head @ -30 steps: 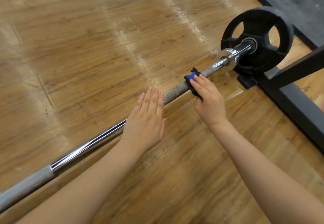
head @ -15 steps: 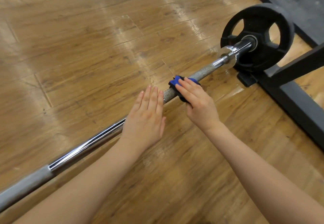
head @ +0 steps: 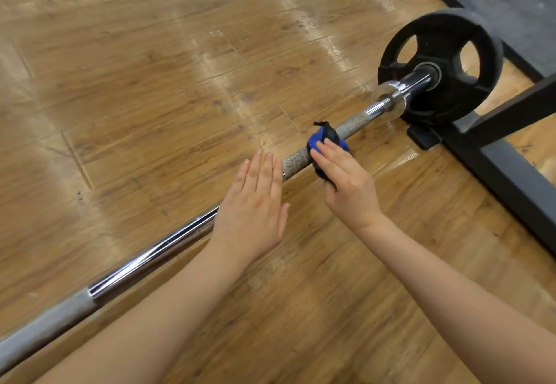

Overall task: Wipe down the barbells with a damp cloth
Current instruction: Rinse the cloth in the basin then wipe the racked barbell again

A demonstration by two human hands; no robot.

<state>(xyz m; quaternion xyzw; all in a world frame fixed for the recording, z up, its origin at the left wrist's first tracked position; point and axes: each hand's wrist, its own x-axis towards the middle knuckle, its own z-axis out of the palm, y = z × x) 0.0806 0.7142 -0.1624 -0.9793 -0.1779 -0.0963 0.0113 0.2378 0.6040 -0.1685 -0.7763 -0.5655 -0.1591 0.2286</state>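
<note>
Nearest me, at about seven o'clock, the barbell (head: 150, 259) runs in from the lower left corner, first a dull grey stretch, then a bright chrome stretch, lying along the wooden floor (head: 150, 83) and heading out toward two o'clock. I judge the wipe to be only partly done: the cloth sits on the rough speckled section well out along the shaft, and nothing I can see tells me whether the chrome or the grey part near me has been wiped, so I count those as possibly left, along with the other end, which is out of view. My left hand (head: 255, 209) lies flat across the bar where chrome meets the rough section, fingers straight and together, pressing down rather than gripping, I think to steady the shaft. Just beyond it, toward one o'clock, my right hand (head: 346, 179) presses the blue cloth (head: 326, 143) onto the rough section; the cloth is draped over the bar, my fingers lie over its top and my thumb seems tucked below, so I take it as a grip round cloth and bar, though the underside is hidden. A short bare stretch separates my hands. Farther toward two o'clock come the collar (head: 391, 98), the sleeve and the black weight plate (head: 445, 65), untouched by the cloth at this moment, beside the foot of a dark rack frame (head: 511, 173).
</note>
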